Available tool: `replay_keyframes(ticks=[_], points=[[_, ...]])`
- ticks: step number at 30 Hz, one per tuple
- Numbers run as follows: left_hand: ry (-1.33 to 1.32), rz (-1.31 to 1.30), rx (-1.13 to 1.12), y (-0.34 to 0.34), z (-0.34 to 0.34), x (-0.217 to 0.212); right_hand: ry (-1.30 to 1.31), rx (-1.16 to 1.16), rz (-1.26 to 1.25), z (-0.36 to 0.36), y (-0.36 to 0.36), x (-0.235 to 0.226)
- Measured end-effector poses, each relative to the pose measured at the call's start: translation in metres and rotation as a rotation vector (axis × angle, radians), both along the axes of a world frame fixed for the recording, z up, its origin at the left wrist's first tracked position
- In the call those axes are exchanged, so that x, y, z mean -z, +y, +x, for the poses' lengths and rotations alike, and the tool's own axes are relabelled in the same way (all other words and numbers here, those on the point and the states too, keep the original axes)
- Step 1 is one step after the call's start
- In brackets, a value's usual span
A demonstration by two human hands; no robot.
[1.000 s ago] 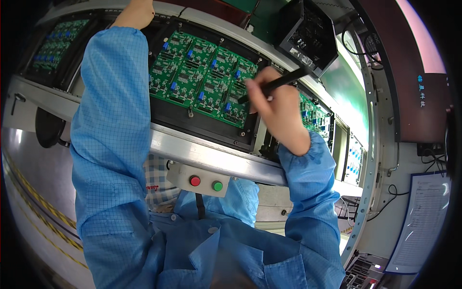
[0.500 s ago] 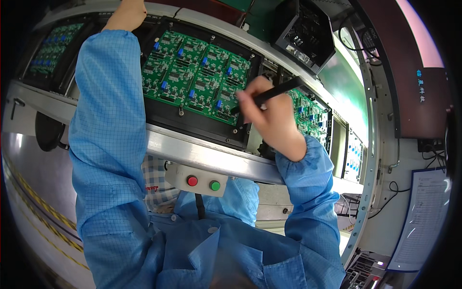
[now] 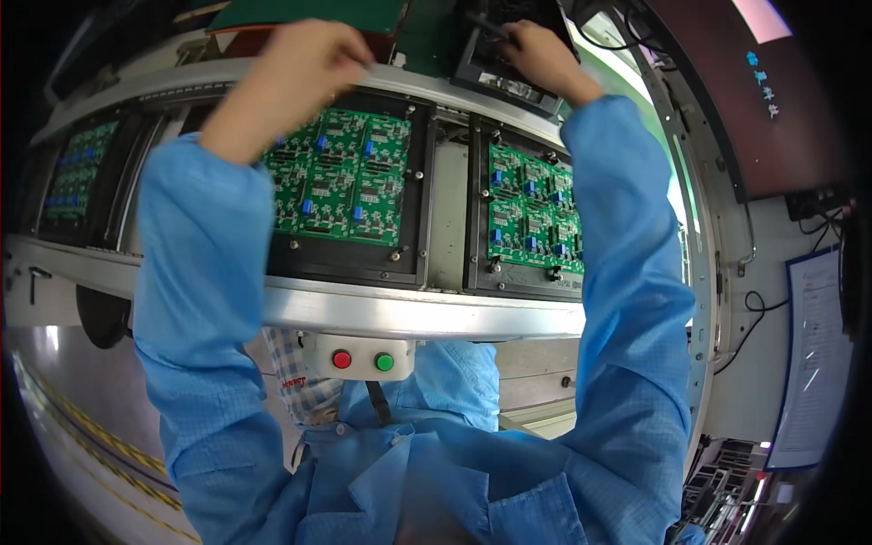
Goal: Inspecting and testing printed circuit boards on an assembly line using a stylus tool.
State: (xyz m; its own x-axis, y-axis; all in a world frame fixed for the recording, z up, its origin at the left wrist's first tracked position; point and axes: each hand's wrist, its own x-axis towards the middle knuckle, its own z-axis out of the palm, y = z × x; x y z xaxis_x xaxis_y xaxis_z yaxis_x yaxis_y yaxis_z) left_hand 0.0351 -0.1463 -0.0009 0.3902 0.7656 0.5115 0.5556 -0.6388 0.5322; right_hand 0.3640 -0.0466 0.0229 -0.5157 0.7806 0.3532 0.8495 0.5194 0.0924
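A panel of green circuit boards with blue components lies in a black frame in front of me. My left hand hovers over the far left of this panel, fingers bent and smeared by motion; whether it holds anything cannot be made out. Farther right, my right hand is up at the black box behind the rail. Its fingers are closed on a black pen-shaped tool, which points away to the left above the box.
A second framed board panel sits to the right, partly behind my right sleeve, and another at the far left. A metal rail runs along the near side, with a red and green button box below. A dark screen stands right.
My right hand has lifted the pen-shaped tool off the near panel toward the black box. My left hand has moved right. The framed panels sit differently in view, and the right-hand one shows more fully.
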Motion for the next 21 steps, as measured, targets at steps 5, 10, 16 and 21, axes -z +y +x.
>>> replay_keyframes(ticks=[5,10,16,21], points=[[0.032,-0.224,0.421,-0.047,0.128,-0.009,0.033,0.168,-0.108,0.031,0.015,0.017],[0.209,-0.368,0.542,-0.079,0.204,-0.003,0.058,0.174,0.039,0.068,-0.004,0.015],[0.376,-0.412,0.473,-0.099,0.268,0.002,0.145,0.061,0.223,0.12,-0.025,0.009],[0.437,-0.353,0.425,-0.096,0.281,0.008,0.138,0.181,0.076,0.128,-0.019,0.009]])
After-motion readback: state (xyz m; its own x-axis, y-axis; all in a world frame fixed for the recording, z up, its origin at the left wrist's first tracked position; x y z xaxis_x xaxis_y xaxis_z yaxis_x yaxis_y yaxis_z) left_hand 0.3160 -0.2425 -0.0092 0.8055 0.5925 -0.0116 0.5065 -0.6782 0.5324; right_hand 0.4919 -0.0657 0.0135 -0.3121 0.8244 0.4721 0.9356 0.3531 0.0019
